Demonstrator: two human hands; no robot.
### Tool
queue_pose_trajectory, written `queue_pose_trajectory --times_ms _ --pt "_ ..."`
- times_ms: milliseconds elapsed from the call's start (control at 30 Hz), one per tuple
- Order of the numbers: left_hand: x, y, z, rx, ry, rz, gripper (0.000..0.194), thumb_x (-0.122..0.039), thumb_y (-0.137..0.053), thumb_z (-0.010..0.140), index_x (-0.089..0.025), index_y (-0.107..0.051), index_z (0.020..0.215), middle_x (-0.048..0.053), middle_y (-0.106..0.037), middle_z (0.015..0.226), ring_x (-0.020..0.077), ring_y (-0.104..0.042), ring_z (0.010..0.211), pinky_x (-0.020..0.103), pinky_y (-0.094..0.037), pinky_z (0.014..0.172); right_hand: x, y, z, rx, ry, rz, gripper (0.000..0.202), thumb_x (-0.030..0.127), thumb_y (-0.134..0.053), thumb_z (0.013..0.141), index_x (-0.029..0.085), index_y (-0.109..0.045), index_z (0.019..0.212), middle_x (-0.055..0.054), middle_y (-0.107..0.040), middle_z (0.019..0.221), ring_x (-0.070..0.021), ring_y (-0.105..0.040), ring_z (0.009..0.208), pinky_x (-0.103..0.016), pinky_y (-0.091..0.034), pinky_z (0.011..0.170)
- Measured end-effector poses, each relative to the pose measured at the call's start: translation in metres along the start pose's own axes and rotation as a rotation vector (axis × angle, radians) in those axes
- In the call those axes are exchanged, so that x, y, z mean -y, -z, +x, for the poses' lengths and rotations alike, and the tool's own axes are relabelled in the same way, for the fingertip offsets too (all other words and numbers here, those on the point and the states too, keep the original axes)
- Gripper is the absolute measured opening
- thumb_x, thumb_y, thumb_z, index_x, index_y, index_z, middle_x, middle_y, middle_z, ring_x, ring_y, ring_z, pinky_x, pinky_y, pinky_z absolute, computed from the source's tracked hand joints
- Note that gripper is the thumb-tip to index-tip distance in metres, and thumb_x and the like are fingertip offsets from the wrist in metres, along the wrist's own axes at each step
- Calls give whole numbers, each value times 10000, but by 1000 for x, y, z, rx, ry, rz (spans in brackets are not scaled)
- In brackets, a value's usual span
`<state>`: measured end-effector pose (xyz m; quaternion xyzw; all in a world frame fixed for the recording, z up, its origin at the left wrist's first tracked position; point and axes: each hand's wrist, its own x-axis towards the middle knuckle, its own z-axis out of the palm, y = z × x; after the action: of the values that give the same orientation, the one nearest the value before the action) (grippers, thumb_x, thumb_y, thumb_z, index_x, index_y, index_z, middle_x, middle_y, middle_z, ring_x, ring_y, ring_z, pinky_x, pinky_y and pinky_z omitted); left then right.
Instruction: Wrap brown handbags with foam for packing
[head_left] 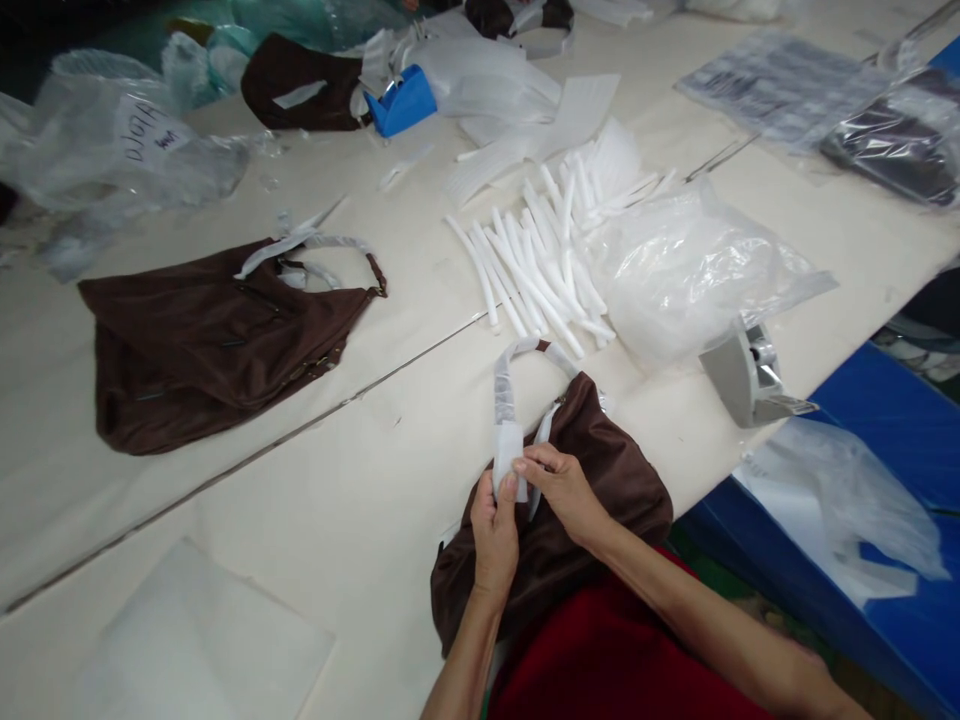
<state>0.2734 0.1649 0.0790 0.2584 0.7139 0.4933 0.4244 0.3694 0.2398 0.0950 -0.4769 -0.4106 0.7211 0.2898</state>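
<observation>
A brown handbag [600, 470] lies on the table right in front of me, against my red clothing. Its looped strap [504, 385] is mostly covered in white wrapping, with a bit of brown showing at the top. Around the strap's near end sits a piece of white foam sheet [508, 450]. My left hand [496, 530] grips that foam sheet from below, thumb on top. With fingers pinched together, my right hand [559, 485] holds the sheet's right edge. The strap's lower end is hidden by the foam and my hands.
White foam rods [532, 270] lie piled beyond the bag, beside a clear plastic bag [690, 270]. A grey tape dispenser [750, 375] stands at the right edge. Another brown handbag [225, 340] lies left; a blue dispenser [403, 100] sits farther back. A thin white sheet [202, 640] lies front left.
</observation>
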Motion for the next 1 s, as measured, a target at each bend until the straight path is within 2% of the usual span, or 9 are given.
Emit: queue_pose_trajectory --times_ms 200,400,533,667,767,833,900,933,1000 --pt "5 2 4 91 16 -13 449 -528 -498 924 -189 -619 1194 84 -686 1101 240 -586 1123 358 -434 1030 0 -17 4 118 -138 250 382 523 -790 653 182 -690 793 16 -568 710 -114 -454 667 -263 -394 644" --pt "5 5 8 168 79 -53 547 -529 -534 892 -186 -569 1316 114 -594 1370 251 -449 1372 384 -311 1172 -7 -29 17 0 -130 236 408 510 -804 586 177 -569 601 47 -448 541 -87 -347 554 -256 -299 538" --pt "-2 14 5 149 39 -89 529 -492 -605 853 -203 -577 1295 104 -589 1375 259 -457 1360 393 -309 1174 -1 -46 26 57 -148 196 435 538 -787 600 184 -536 578 59 -423 499 -75 -328 498 -253 -269 491" --pt "-18 42 23 -5 -36 -194 438 -478 -635 831 -192 -606 1162 79 -682 1144 237 -616 1097 398 -445 1046 27 -53 35 345 -51 53 424 520 -814 615 187 -683 842 1 -653 770 -151 -581 749 -268 -465 673" --pt "-30 87 60 -201 4 -219 432 -506 -640 787 -149 -614 1029 83 -686 974 238 -647 952 403 -505 938 48 -19 33 266 19 -77 641 527 -812 623 246 -647 1175 -61 -655 1236 -241 -571 1185 -365 -475 981" --pt "-33 120 82 -485 67 -84 483 -469 -632 782 -121 -594 1114 123 -661 1069 257 -620 1042 426 -471 995 52 23 25 63 63 -192 652 556 -759 671 239 -623 1224 -96 -610 1334 -268 -528 1274 -419 -429 1071" --pt "-30 141 91 -719 -4 100 581 -429 -597 811 -117 -518 1295 165 -597 1259 273 -557 1181 452 -393 1088 45 70 11 -189 98 -361 627 590 -703 692 207 -641 1185 -130 -625 1302 -300 -544 1254 -460 -428 1080" --pt "-28 144 90 -736 -97 192 600 -428 -574 835 -136 -488 1352 167 -562 1331 276 -525 1237 457 -356 1122 36 91 2 -311 98 -447 641 619 -678 686 195 -648 1165 -146 -623 1290 -320 -545 1246 -481 -435 1071" --pt "-19 129 77 -524 -338 367 543 -453 -528 880 -200 -521 1360 142 -533 1408 280 -476 1312 460 -315 1157 13 120 -16 -435 52 -560 699 674 -630 668 183 -647 1167 -171 -598 1304 -347 -546 1232 -509 -446 1057"
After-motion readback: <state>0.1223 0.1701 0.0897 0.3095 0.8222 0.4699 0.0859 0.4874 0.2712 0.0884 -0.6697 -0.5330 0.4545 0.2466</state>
